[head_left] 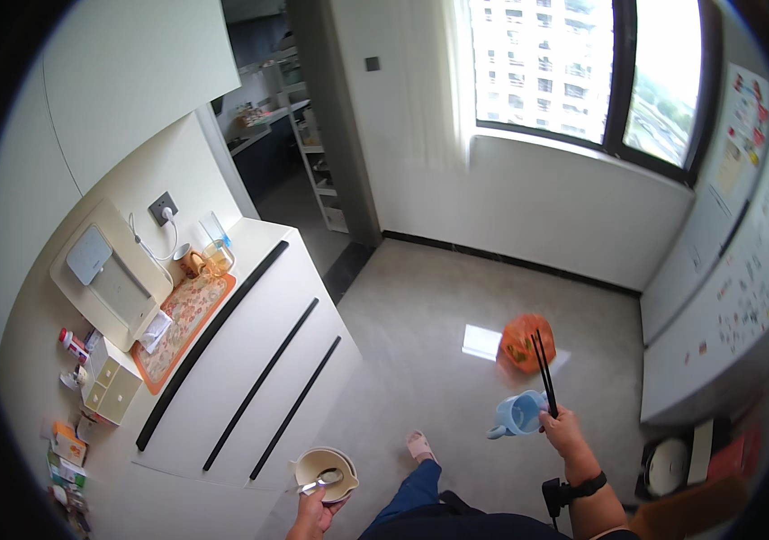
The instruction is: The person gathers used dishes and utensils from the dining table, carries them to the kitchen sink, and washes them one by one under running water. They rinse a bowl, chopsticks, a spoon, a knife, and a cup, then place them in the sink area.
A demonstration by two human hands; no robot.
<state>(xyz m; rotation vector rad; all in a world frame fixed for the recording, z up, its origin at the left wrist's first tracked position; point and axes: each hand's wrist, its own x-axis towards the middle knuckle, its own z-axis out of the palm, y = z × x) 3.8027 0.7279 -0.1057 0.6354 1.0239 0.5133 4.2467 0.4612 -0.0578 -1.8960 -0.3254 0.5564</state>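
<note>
My left hand (315, 513), low in the view, grips a cream bowl (310, 462) with a small spout, seemingly stacked with another. A metal spoon (327, 479) lies in it. To the right, my right hand (565, 430) is closed round one handle of a light-blue two-handled cup (519, 414). The same hand holds a pair of black chopsticks (542, 364), pointing up and away. The cup's inside faces up and shows no clear contents. Some fingers of both hands are hidden behind what they hold.
On the left stands a white cabinet (249, 360) with black handles, carrying a water dispenser (110, 279), a patterned orange mat (188, 319) and a glass jug (219, 257). An orange bag (521, 346) sits on the grey floor ahead. A white fridge (717, 270) stands right; a doorway opens far left.
</note>
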